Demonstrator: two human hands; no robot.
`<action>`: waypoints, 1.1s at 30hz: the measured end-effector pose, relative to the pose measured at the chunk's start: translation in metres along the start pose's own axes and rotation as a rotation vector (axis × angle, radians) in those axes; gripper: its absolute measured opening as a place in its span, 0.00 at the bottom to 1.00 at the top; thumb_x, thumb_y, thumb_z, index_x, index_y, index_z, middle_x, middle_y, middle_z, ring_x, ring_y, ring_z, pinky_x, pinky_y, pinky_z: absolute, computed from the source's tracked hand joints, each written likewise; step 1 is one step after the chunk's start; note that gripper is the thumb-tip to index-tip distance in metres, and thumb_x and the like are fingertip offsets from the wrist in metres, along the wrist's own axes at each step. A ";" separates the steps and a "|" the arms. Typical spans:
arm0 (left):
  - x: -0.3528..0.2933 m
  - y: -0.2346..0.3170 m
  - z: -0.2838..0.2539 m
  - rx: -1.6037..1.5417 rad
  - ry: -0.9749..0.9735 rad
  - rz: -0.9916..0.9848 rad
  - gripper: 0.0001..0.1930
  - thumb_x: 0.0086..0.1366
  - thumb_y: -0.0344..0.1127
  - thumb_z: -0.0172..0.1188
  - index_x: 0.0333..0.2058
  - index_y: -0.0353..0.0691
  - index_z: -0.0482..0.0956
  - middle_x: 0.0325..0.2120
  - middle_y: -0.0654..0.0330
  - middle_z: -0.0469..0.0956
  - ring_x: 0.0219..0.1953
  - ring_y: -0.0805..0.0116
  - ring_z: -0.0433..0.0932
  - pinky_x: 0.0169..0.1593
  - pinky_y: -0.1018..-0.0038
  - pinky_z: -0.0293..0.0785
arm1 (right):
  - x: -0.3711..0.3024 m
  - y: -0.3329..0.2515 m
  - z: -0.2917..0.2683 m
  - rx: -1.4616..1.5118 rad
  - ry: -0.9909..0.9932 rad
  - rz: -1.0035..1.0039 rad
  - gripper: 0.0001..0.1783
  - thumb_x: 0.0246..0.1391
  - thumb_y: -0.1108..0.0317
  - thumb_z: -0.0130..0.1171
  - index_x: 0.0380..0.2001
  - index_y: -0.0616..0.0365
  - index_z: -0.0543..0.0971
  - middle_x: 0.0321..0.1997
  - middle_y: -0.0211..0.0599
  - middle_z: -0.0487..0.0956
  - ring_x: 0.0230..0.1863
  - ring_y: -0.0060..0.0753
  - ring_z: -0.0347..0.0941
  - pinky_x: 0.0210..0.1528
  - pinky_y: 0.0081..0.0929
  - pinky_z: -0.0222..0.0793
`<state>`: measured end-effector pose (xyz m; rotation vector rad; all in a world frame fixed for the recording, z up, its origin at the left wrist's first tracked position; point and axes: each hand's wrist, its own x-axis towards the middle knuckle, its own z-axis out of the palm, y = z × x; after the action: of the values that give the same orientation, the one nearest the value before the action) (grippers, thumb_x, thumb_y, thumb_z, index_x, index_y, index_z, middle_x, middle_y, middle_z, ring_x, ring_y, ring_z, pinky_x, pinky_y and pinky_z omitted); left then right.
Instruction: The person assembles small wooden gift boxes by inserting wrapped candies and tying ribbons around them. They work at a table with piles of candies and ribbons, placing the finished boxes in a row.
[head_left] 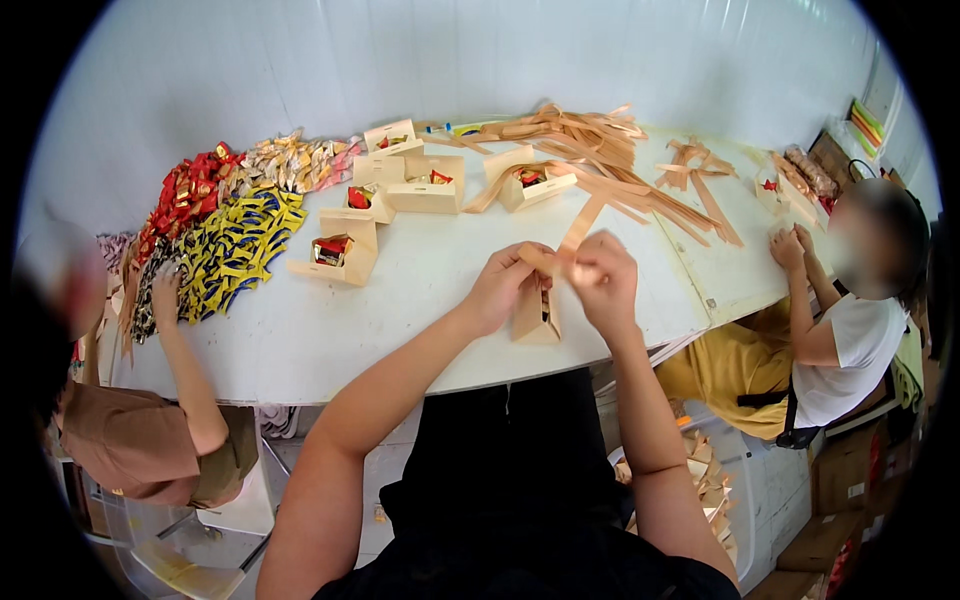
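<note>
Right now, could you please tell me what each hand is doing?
Left hand: closed, holding ribbon at the box.
Right hand: closed, pinching ribbon, slightly blurred.

The tabletop (300, 325) looks smooth, with a faint gloss. On it I see matt card boxes (425, 200), satiny ribbons (590, 135) and shiny, foil-like red wrappers (188, 192); behind it, a smooth, sheeny wall (600, 60).

White table (420, 270). Wrapped candies (240, 245) heaped at left; open cream boxes (425, 199) near middle; peach ribbons (600, 145) strewn right of centre.
</note>
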<state>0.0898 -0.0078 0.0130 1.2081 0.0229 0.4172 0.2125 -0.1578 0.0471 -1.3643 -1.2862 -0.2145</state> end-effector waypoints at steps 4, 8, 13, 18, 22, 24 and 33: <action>-0.001 -0.001 -0.011 0.099 -0.040 0.031 0.15 0.83 0.41 0.53 0.43 0.36 0.83 0.37 0.63 0.82 0.40 0.75 0.79 0.46 0.74 0.78 | -0.024 -0.009 -0.023 0.068 -0.388 -0.040 0.11 0.50 0.75 0.75 0.39 0.59 0.89 0.34 0.36 0.84 0.35 0.34 0.79 0.42 0.31 0.75; 0.004 -0.008 -0.007 0.100 -0.051 0.028 0.14 0.82 0.42 0.58 0.43 0.37 0.83 0.37 0.63 0.83 0.39 0.75 0.80 0.46 0.75 0.78 | -0.029 0.014 -0.032 0.364 -0.093 0.252 0.11 0.59 0.70 0.72 0.45 0.60 0.87 0.33 0.30 0.82 0.34 0.22 0.75 0.39 0.22 0.71; -0.003 -0.003 -0.009 0.075 -0.060 0.008 0.12 0.81 0.39 0.59 0.42 0.36 0.82 0.38 0.63 0.82 0.40 0.74 0.80 0.47 0.74 0.79 | -0.002 0.000 -0.016 0.164 -0.353 0.410 0.14 0.61 0.69 0.74 0.47 0.62 0.86 0.29 0.22 0.80 0.31 0.11 0.71 0.36 0.17 0.68; -0.002 -0.012 -0.005 0.217 0.060 0.199 0.09 0.78 0.34 0.63 0.44 0.33 0.86 0.43 0.62 0.82 0.43 0.73 0.80 0.48 0.74 0.80 | -0.007 0.012 0.000 0.092 -0.278 0.548 0.11 0.60 0.66 0.74 0.38 0.62 0.86 0.24 0.24 0.80 0.25 0.14 0.70 0.29 0.20 0.67; -0.017 -0.009 0.015 0.325 0.211 0.306 0.11 0.77 0.35 0.65 0.48 0.33 0.89 0.47 0.59 0.81 0.43 0.73 0.80 0.48 0.74 0.80 | -0.007 0.003 0.016 -0.135 -0.129 0.487 0.13 0.60 0.63 0.71 0.29 0.64 0.85 0.20 0.34 0.80 0.21 0.22 0.71 0.27 0.27 0.70; -0.019 -0.007 0.017 0.382 0.246 0.287 0.13 0.78 0.36 0.64 0.49 0.33 0.89 0.49 0.59 0.80 0.46 0.72 0.80 0.51 0.73 0.79 | -0.008 0.000 0.023 -0.224 -0.069 0.475 0.14 0.61 0.63 0.69 0.27 0.64 0.84 0.19 0.37 0.79 0.19 0.25 0.71 0.26 0.28 0.69; -0.017 -0.019 0.009 0.230 0.217 0.242 0.20 0.83 0.44 0.54 0.56 0.33 0.84 0.56 0.55 0.79 0.59 0.66 0.80 0.65 0.67 0.77 | -0.019 0.016 0.046 0.385 0.095 0.692 0.12 0.70 0.67 0.62 0.36 0.65 0.86 0.26 0.28 0.81 0.23 0.17 0.70 0.28 0.23 0.67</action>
<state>0.0825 -0.0272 -0.0042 1.3927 0.1152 0.7731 0.1926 -0.1276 0.0101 -1.3573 -0.6693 0.4207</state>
